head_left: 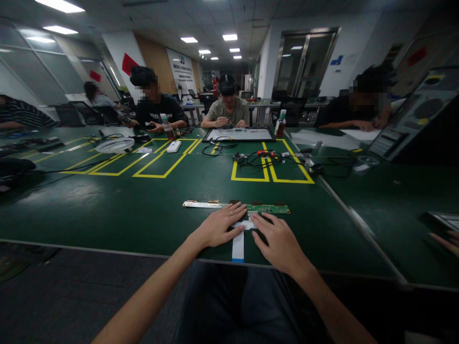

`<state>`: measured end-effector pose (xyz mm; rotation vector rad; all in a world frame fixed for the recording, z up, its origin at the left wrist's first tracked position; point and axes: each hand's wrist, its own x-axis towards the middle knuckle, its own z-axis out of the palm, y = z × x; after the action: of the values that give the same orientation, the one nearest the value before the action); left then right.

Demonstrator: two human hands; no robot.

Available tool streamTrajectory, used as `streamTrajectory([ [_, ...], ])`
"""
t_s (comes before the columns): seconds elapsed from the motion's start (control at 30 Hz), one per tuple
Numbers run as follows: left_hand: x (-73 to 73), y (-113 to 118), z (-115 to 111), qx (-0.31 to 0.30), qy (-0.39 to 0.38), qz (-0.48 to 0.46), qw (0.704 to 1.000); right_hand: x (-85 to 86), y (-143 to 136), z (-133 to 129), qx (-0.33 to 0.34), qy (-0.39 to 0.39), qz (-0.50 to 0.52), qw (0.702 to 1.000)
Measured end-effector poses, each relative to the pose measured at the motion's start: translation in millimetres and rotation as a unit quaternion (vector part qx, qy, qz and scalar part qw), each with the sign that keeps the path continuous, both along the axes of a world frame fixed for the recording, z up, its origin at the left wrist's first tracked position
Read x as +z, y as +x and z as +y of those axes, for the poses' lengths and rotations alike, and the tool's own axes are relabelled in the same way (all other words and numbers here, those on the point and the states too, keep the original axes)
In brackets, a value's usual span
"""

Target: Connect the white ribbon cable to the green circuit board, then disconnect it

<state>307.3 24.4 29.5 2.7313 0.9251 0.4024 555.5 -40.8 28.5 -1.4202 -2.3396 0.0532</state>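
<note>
A long, thin circuit board [270,209] lies crosswise on the green table [118,215]. A white flat ribbon cable [238,246] with a blue end runs from near the board toward the table's front edge, and it has a sideways white part between my hands. My left hand [222,224] lies flat with spread fingers, its fingertips at the board's near edge and its thumb beside the cable. Opposite it, my right hand [278,236] rests with fingers apart, fingertips by the cable's upper end just below the board. Neither hand is closed round anything.
Black cables [247,160] with a red piece lie beyond the board, among yellow tape outlines. Farther back are a flat panel [239,134], two bottles, a white box [174,146] and a white fan [114,145]. People sit across the table; another person's hand shows at right.
</note>
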Motion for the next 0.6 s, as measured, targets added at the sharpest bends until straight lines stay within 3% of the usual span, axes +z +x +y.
streamTrajectory([
  [0.6,-1.7,-1.0,1.9,-0.010,-0.001,0.014,1.000,-0.4,-0.1,1.0,0.002,0.003,-0.001,1.000],
])
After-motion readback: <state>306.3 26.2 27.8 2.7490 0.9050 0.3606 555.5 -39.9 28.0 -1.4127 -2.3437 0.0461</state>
